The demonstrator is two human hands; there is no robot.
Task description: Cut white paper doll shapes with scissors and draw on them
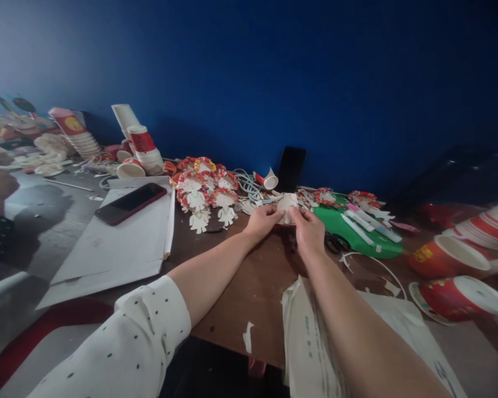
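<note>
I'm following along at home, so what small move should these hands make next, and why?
Probably a gentle press along the edge of the white paper piece: the left hand and the right hand both pinch it, and no tool shows in either. The black scissor handles lie beside the right hand, ungripped.

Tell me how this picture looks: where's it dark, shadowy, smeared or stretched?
Head view: dim light, the blue wall paling at upper left; head view: a shadow on the grey table at left; head view: red cups at right blurred and stretched; head view: both hands clearer, but the paper piece they hold lacks fine detail.
</note>
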